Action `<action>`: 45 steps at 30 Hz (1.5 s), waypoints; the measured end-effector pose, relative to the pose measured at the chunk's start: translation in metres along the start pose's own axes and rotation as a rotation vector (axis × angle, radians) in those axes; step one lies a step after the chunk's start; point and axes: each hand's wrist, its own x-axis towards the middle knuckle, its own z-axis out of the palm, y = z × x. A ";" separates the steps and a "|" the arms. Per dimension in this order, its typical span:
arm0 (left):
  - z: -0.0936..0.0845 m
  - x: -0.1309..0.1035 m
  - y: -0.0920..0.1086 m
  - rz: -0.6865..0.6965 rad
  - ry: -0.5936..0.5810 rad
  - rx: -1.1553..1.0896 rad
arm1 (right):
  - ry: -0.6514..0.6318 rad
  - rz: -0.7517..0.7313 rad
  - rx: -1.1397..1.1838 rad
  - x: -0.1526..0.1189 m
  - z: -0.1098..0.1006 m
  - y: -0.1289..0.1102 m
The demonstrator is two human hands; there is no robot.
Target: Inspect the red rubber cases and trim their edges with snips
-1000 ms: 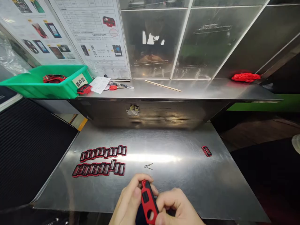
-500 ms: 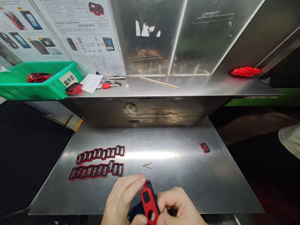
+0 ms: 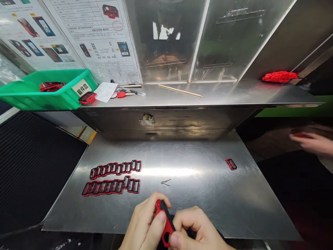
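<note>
Between my two hands, at the front edge of the metal table (image 3: 192,205), is a red and black plastic frame part (image 3: 169,227) with a round hole at its lower end. My left hand (image 3: 149,222) wraps round its upper end, with the thumb lying across the red face. At its lower right side, my right hand (image 3: 195,227) pinches it between thumb and curled fingers. Just beyond the hands lie thin metal tweezers (image 3: 165,182). Two rows of similar red and black frames (image 3: 116,168) lie at the left, and a single frame (image 3: 231,164) lies at the right.
On the shelf (image 3: 221,95) behind stand a green bin (image 3: 49,100) with red parts, a paper slip (image 3: 106,92), a wooden stick (image 3: 180,90) and a red bundle (image 3: 279,76). Another person's hand (image 3: 312,141), blurred, holds something red at the right.
My left thumb has moved up onto the red face, and the left fingers now curl over the part's top end. Another person's hand has come in at the right. The view has shifted slightly.
</note>
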 end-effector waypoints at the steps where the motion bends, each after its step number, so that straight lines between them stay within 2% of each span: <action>1: 0.002 0.001 -0.001 -0.013 -0.002 -0.010 | 0.009 0.009 0.003 0.000 0.001 0.000; 12: 0.010 0.003 -0.003 -0.055 0.098 -0.065 | 0.032 -0.031 -0.006 -0.001 0.003 0.007; 20: 0.008 -0.002 -0.008 -0.094 0.016 -0.160 | 0.035 0.005 0.020 -0.003 0.002 0.006; 27: 0.010 0.001 -0.003 -0.111 0.030 -0.133 | 0.036 0.018 -0.048 0.001 0.002 0.005; 36: 0.006 -0.005 -0.018 -0.118 -0.058 -0.098 | 0.095 -0.016 -0.036 0.000 0.003 0.007; 41: 0.001 -0.005 -0.018 -0.090 -0.147 -0.178 | 0.054 -0.050 -0.020 0.001 0.004 0.006; 45: 0.000 -0.007 -0.015 -0.084 -0.144 -0.214 | 0.060 -0.073 -0.039 0.001 0.004 0.008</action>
